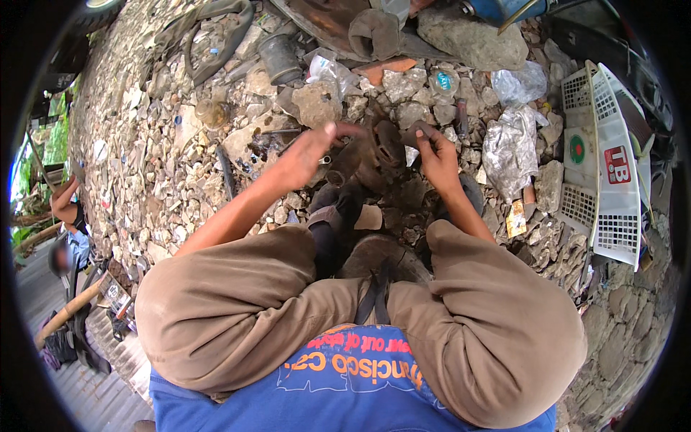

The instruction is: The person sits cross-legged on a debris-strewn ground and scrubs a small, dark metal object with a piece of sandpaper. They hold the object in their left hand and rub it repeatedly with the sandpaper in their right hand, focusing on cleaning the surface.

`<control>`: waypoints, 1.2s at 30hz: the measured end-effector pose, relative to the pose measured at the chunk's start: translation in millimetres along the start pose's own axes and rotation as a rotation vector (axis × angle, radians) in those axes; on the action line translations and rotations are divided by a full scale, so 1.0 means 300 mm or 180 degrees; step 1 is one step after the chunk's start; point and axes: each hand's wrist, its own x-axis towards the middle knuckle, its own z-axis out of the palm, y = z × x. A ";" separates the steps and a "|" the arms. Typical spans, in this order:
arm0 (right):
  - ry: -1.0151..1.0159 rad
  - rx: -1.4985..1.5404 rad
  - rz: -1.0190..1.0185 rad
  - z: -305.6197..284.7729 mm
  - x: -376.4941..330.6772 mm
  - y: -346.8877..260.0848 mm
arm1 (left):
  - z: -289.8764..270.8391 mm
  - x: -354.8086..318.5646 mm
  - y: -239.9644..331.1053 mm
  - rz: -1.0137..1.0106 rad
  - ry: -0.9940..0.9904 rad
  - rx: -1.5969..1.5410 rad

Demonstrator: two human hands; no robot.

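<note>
Between the left hand (306,157) and the right hand (439,162), a rusty slotted metal part (389,147) sits low among the rubble (162,187), just beyond the dark left shoe (338,209). Its slotted body appears to run roughly away from the person; a short tubular end (335,177) faces down and to the left.

Left hand: fingers extended to the right, reaching the near-left edge of the metal part. Blur obscures the fingertips; whether they touch the part or close on anything cannot be told.

Right hand: thumb and fingers pinched together on a small dark flat piece (413,135). The piece lies just to the right of the slotted body, near its upper portion; contact between the two cannot be confirmed.

Governing relation: the metal part lies to the left of the right-hand grip and to the right of the left fingertips. The left fingertips appear to be the nearer of the two.

Surroundings: crumpled silvery sheeting (509,155) lies to the right of the right hand, with white plastic crates (615,162) farther out. A dark cylindrical container (279,60) and a large rock (471,37) stand beyond the work area.
</note>
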 end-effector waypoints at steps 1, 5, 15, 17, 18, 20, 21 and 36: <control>0.0028 -0.0026 -0.0015 -0.002 0.003 0.010 | 0.004 -0.007 -0.024 0.0314 -0.0337 0.0051; -0.0005 -0.0143 -0.0147 0.008 0.006 -0.028 | -0.085 -0.014 -0.137 0.0502 -0.0633 0.1451; -0.0026 -0.0172 -0.0184 0.011 0.009 0.001 | -0.068 -0.013 -0.084 0.0347 -0.0636 0.1164; -0.0078 -0.0248 -0.0219 0.012 0.010 0.007 | -0.112 -0.014 -0.149 -0.0367 -0.0529 0.1615; -0.0069 -0.0140 -0.0222 0.011 0.008 0.011 | -0.132 -0.011 -0.162 -0.0734 -0.0468 0.1830; -0.0047 0.0078 -0.0223 0.003 0.000 0.024 | -0.133 -0.012 -0.141 -0.0688 -0.0398 0.1114; -0.0086 0.0258 0.0078 -0.008 -0.006 0.025 | -0.100 -0.012 -0.081 -0.0507 -0.0349 0.0766; 0.0050 -0.0157 -0.0011 0.010 0.001 -0.040 | -0.080 -0.023 -0.095 0.0288 -0.0811 0.1213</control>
